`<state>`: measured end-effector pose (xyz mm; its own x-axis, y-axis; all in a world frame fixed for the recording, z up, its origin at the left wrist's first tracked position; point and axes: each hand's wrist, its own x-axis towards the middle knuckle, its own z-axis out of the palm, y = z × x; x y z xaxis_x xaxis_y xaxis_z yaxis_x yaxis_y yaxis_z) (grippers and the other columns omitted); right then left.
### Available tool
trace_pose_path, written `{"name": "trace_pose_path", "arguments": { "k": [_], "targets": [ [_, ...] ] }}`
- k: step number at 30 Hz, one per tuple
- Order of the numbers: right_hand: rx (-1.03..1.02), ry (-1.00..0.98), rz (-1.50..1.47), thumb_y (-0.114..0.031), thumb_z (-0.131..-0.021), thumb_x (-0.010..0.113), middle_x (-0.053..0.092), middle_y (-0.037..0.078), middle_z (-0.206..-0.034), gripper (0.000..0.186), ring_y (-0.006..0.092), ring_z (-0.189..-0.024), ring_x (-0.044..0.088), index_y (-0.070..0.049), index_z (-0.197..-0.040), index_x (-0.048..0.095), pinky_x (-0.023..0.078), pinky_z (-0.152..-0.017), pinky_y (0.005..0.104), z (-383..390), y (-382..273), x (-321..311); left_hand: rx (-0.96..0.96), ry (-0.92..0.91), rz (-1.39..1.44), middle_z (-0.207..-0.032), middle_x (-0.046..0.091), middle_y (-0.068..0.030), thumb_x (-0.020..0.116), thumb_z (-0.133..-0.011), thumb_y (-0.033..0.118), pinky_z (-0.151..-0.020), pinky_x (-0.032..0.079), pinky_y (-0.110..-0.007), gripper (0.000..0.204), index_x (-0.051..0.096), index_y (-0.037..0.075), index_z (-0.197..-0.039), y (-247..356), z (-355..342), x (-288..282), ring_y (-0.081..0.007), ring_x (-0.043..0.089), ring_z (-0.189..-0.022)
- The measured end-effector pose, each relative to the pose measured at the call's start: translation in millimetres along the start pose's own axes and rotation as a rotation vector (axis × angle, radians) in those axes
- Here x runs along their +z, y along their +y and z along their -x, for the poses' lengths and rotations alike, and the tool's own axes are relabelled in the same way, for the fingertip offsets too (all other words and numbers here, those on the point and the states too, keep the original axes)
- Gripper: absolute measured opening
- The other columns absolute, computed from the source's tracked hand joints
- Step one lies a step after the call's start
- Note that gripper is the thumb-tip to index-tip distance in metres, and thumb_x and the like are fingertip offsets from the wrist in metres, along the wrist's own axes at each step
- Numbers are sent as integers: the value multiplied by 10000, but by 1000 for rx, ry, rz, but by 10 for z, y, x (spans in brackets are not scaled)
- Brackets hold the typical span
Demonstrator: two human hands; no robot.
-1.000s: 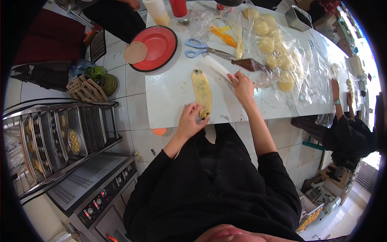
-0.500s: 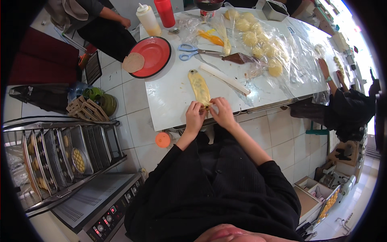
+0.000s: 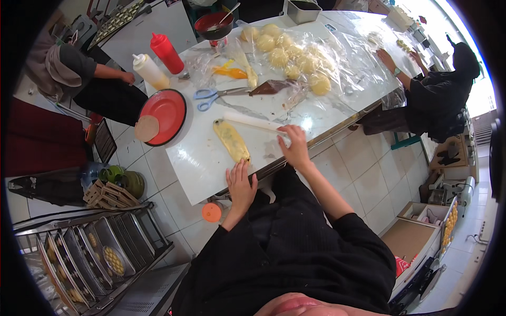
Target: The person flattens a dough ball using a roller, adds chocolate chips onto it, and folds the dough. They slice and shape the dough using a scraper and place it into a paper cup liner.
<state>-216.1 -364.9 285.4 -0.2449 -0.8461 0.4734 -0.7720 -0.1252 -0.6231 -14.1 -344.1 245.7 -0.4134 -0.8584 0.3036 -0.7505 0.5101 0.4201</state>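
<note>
A long flat strip of yellow dough (image 3: 231, 140) with dark specks of filling lies on the white table (image 3: 190, 168). My left hand (image 3: 241, 185) is open at its near end, fingers stretched out and fingertips touching or just beside the dough. To the right of the dough lies a slim white rolling pin (image 3: 253, 121). My right hand (image 3: 294, 144) has its fingers curled over the pin's right end, which they partly hide.
Beyond lie blue-handled scissors (image 3: 208, 98), piping bags with brown (image 3: 270, 87) and orange filling (image 3: 230, 72), and dough balls (image 3: 284, 55) under plastic. A red plate (image 3: 171, 116) overhangs the left edge. Two other people stand at left and right.
My hands have parted from the dough's near end. The right has moved right to the rolling pin; the left has opened out flat. The whole view has shifted and turned.
</note>
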Motion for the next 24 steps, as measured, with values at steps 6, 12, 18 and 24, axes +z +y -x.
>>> {"name": "trace_pose_path", "arguments": {
  "k": [6,12,18,24],
  "targets": [
    [113,346,-38,-68,-715,588,587,100,-829,168,220,-727,548,-21,-875,569,419,-647,305,-1152,1028,-727,-79,-66,-148,-1207,437,-71,508,-763,225,-994,105,-521,471,429,36,-1187,55,-10,6,-232,374,-1144],
    [489,317,-190,-160,-775,552,625,78,-803,227,120,-638,565,-15,-944,595,430,-556,273,-2510,2637,-888,-134,-97,-370,-1255,400,-68,524,-732,209,-1000,84,-524,514,418,53,-1210,51,252,170,-241,343,-1172],
    [883,-131,-448,-259,-778,567,630,60,-761,247,80,-473,502,-41,-884,616,312,-387,216,-3159,3420,-337,-480,-381,-450,-1359,258,-91,478,-759,198,-1001,-2,-539,568,312,41,-1279,488,198,89,-267,160,-1281],
    [1048,84,-602,-243,-740,619,591,52,-652,232,115,-458,519,-11,-739,611,368,-398,224,-3225,3398,-150,-628,-344,-390,-1360,247,-114,484,-759,170,-1008,8,-522,550,326,49,-1271,766,17,76,-281,175,-1275]
  ]
}}
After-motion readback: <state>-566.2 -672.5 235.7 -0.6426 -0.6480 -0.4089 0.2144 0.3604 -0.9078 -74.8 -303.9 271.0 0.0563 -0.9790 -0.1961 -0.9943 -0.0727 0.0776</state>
